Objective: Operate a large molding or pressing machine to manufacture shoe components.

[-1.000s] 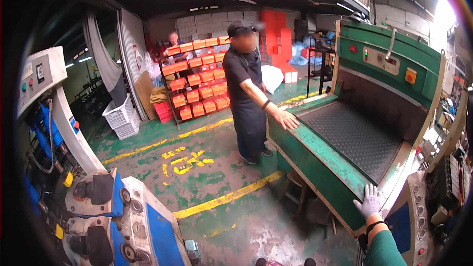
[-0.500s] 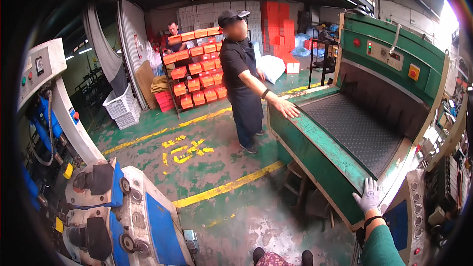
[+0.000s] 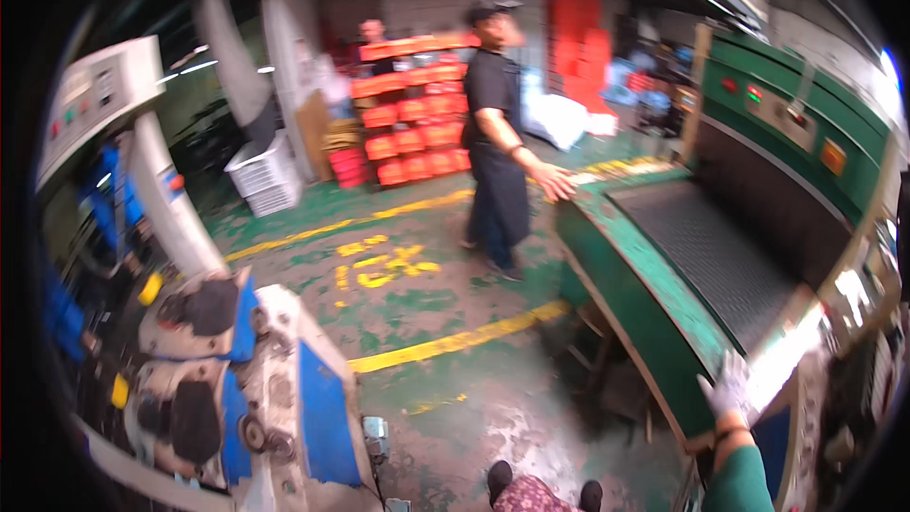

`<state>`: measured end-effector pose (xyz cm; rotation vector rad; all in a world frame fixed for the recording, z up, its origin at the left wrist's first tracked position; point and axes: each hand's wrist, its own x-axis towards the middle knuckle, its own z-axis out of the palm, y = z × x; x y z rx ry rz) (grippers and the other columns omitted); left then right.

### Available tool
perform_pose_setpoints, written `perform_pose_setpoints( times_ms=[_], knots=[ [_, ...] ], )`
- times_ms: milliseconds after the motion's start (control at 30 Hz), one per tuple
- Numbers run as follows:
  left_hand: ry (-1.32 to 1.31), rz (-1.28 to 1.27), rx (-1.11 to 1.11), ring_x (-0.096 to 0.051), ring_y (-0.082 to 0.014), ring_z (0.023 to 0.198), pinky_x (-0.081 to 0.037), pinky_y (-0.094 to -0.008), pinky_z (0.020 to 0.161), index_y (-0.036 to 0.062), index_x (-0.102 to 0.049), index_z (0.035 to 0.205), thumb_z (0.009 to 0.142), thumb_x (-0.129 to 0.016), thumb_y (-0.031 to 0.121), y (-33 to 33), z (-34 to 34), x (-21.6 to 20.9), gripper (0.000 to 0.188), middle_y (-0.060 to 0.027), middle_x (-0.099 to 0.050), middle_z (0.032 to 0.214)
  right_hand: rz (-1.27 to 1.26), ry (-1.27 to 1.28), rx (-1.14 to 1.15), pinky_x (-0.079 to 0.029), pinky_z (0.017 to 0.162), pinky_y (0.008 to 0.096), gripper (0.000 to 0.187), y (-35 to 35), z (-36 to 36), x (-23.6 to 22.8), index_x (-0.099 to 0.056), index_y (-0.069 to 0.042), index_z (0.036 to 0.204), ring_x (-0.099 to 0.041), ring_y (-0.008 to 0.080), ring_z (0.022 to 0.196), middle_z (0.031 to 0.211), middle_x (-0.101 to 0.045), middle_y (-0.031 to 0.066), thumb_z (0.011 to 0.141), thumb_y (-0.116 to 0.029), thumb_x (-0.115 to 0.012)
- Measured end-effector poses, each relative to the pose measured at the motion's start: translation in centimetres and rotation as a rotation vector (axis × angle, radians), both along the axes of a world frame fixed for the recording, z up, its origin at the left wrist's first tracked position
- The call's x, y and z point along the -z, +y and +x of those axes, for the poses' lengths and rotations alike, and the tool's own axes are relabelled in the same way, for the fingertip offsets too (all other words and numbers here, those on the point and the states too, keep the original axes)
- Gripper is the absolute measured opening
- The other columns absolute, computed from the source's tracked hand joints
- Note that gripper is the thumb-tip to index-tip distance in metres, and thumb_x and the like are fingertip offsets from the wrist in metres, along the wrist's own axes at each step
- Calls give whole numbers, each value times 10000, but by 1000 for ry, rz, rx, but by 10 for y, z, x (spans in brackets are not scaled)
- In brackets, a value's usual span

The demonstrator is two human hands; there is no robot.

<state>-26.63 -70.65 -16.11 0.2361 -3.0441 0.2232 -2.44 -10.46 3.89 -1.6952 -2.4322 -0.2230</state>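
Note:
My right hand (image 3: pixel 728 387), in a pale glove with a dark band at the wrist and a green sleeve behind it, lies on the near corner of a green conveyor machine (image 3: pixel 630 308). Its fingers are stretched out and somewhat apart, with nothing seen in them. Beside it runs the machine's dark textured belt (image 3: pixel 706 261), which passes under a green hood (image 3: pixel 796 109) with buttons and a small panel. My left hand is out of the picture. At the machine's far corner a co-worker's bare hand (image 3: pixel 553 180) is held by the edge; whether it touches is blurred.
The co-worker (image 3: pixel 493 114) in a dark apron stands beyond the machine. To my left is a pale-and-blue machine (image 3: pixel 322 417) with black pads. Farther back are a rack of orange boxes (image 3: pixel 408 140), stacked white crates (image 3: pixel 265 175) and another person. Yellow lines (image 3: pixel 455 339) cross the worn green floor.
The view has swung, so the scene sits farther right and blurs. The co-worker has turned toward the right, arm lifted slightly. My right hand stays at the machine's corner.

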Motion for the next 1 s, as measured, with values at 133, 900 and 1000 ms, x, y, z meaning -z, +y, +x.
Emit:
perform_pose_setpoints(
  times_ms=[133,900,1000],
  knots=[
    [-169,83,50,-582,-233,1175,-374,-505,1098,169,-752,944,895,-557,406,5,-7,-2,311,-47,-711,1017,-34,-3,50,-236,1191,551,992,6,16,18,-352,-48,1528,-283,351,1483,1596,-330,182,769,-556,-739],
    [-534,99,81,-524,-370,1292,-388,-487,1093,116,-611,1303,1021,-287,477,13,-11,-63,561,-160,-606,1347,-48,-51,36,-215,1215,504,1009,2,-2,0,-319,-44,1542,-277,340,1488,1594,-331,175,760,-497,-768],
    [-469,125,243,-506,-359,1321,-360,-494,1121,119,-604,1317,1017,-315,429,12,-1,-87,520,-149,-595,1370,-34,-43,16,-212,1216,504,984,3,-4,3,-357,-52,1529,-288,335,1483,1591,-344,158,764,-527,-755]
  ],
)
